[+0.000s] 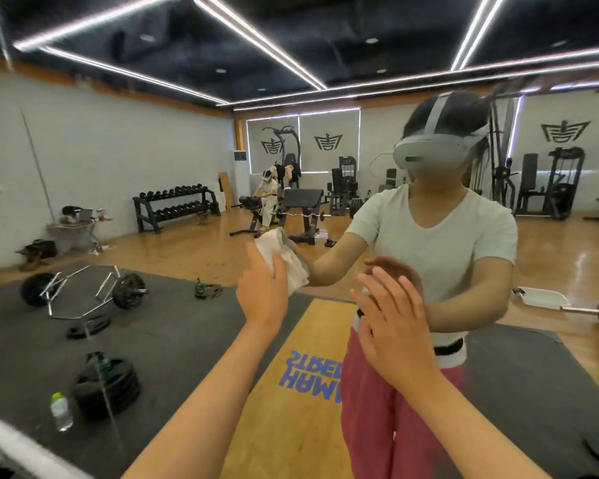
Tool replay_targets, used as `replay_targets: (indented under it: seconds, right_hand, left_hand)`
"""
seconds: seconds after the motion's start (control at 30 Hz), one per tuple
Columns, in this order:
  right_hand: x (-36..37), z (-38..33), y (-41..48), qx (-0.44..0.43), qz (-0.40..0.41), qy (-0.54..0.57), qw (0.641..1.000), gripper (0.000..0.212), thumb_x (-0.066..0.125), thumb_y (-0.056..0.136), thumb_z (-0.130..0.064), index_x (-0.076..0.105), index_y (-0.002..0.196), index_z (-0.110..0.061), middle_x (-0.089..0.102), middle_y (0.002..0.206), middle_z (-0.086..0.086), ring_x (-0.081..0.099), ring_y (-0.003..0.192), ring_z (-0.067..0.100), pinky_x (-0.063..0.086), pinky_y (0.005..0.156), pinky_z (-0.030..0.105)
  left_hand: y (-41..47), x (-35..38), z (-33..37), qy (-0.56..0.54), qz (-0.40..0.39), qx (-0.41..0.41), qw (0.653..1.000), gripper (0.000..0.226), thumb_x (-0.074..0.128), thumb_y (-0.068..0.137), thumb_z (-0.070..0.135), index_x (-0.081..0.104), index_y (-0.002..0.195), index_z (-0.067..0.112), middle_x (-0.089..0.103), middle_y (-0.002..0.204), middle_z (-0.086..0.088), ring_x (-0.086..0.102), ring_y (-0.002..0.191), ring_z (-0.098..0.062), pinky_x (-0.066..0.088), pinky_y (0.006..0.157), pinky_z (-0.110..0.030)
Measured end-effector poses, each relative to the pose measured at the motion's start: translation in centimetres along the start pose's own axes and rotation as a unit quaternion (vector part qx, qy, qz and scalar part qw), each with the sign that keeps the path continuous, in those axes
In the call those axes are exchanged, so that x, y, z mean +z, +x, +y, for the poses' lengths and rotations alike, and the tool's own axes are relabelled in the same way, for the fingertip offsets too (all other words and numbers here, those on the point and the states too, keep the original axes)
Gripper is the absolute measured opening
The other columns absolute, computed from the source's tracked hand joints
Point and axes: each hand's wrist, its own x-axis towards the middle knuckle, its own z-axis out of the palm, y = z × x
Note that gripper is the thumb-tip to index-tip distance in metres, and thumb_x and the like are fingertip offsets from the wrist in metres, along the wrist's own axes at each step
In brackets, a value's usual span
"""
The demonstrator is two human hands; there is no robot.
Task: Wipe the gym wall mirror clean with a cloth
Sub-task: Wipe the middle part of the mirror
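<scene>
Cloth half hidden under left hand, right hand flat, slightly blurred

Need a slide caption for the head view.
Left hand presses a white cloth against the gym wall mirror, right hand open beside it.

— Where is the cloth?
— Just off the middle of the view, toward seven o'clock. It's an off-white cloth, crumpled into a bunch and pressed against the glass under the left hand, whose fingers lie straight.
— And the mirror?
— The wall mirror stands upright and fills nearly the whole view, from nine o'clock to three. A thin slanting line runs down the glass around eight o'clock; I can't tell whether it's a seam or a streak.
</scene>
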Motion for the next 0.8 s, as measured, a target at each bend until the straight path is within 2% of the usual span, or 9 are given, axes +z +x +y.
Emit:
replay_targets:
  seconds: [0.1,0.2,0.3,0.37,0.43,0.53,0.67,0.73,0.8]
  right_hand:
    - [-0.3,1.8,2.4,0.002,0.019,-0.011,1.0,0.046,0.051,0.081,-0.014,0.055,0.127,-0.012,0.053,0.139,0.009,0.038,0.137,0.027,0.02,0.118,0.045]
    - [0.1,3.2,3.3,0.005,0.016,-0.035,0.999,0.053,0.047,0.083,-0.016,0.045,0.136,-0.012,0.05,0.143,0.008,0.036,0.139,0.026,0.018,0.119,0.044]
    - [0.9,3.9,3.0,-0.032,0.018,-0.071,0.997,0.056,0.044,0.086,-0.017,0.04,0.142,-0.012,0.046,0.147,0.009,0.032,0.141,0.027,0.015,0.12,0.044]
    - [1.1,4.1,2.9,-0.049,0.022,-0.084,0.995,0.056,0.043,0.087,-0.017,0.04,0.142,-0.013,0.044,0.149,0.01,0.03,0.142,0.028,0.015,0.12,0.045]
    - [1.3,4.0,2.8,-0.051,0.017,-0.096,0.994,0.057,0.044,0.086,-0.018,0.039,0.143,-0.012,0.037,0.152,0.01,0.025,0.144,0.029,0.013,0.121,0.046]
    - [1.5,4.0,2.7,-0.055,0.018,-0.102,0.993,0.057,0.044,0.086,-0.018,0.039,0.142,-0.012,0.031,0.153,0.01,0.021,0.145,0.03,0.011,0.121,0.047]
    - [1.7,4.0,2.7,-0.056,0.028,-0.1,0.993,0.054,0.042,0.087,-0.016,0.042,0.141,-0.011,0.032,0.152,0.012,0.025,0.143,0.031,0.011,0.121,0.047]
    - [1.7,4.0,2.6,-0.054,0.028,-0.1,0.993,0.054,0.041,0.087,-0.015,0.042,0.141,-0.01,0.032,0.153,0.013,0.025,0.144,0.031,0.01,0.122,0.047]
    - [1.8,4.0,2.6,-0.053,0.031,-0.095,0.994,0.054,0.041,0.087,-0.015,0.045,0.141,-0.01,0.033,0.153,0.013,0.026,0.144,0.032,0.009,0.122,0.047]
  left_hand:
    - [-1.0,1.3,4.6,-0.016,-0.017,0.124,0.992,0.031,0.044,0.102,0.033,0.045,0.122,0.01,0.065,0.087,-0.008,0.064,0.074,-0.031,0.039,0.055,-0.035]
    - [-1.8,2.2,7.3,0.038,-0.018,0.281,0.959,0.034,0.039,0.094,0.04,0.053,0.107,0.013,0.064,0.067,-0.003,0.062,0.051,-0.024,0.04,0.042,-0.027]
    - [-0.2,2.4,6.4,0.103,0.036,0.345,0.932,0.027,0.043,0.092,0.039,0.054,0.101,0.016,0.057,0.055,0.005,0.054,0.039,-0.013,0.033,0.034,-0.02]
    - [1.3,1.5,5.0,0.115,0.066,0.258,0.957,0.024,0.046,0.097,0.034,0.051,0.109,0.013,0.062,0.064,-0.002,0.062,0.051,-0.02,0.036,0.041,-0.028]
    - [3.3,0.2,3.3,0.085,0.074,0.079,0.99,0.032,0.045,0.102,0.032,0.047,0.124,0.009,0.067,0.088,-0.016,0.066,0.079,-0.034,0.035,0.059,-0.036]
    - [5.8,-1.3,-0.2,0.025,0.124,-0.07,0.989,0.036,0.04,0.104,0.034,0.042,0.128,0.007,0.064,0.107,-0.025,0.061,0.095,-0.042,0.035,0.067,-0.038]
    - [6.1,-1.2,-0.8,0.006,0.127,-0.091,0.988,0.034,0.041,0.104,0.03,0.042,0.127,0.006,0.063,0.109,-0.025,0.06,0.095,-0.042,0.036,0.067,-0.039]
    - [5.2,-0.9,0.9,0.004,0.12,-0.053,0.991,0.032,0.043,0.104,0.029,0.043,0.126,0.005,0.063,0.1,-0.02,0.059,0.085,-0.036,0.034,0.064,-0.037]
    - [3.3,0.0,3.4,0.011,0.099,0.03,0.995,0.032,0.043,0.104,0.029,0.045,0.125,0.005,0.059,0.088,-0.01,0.052,0.073,-0.027,0.029,0.06,-0.035]
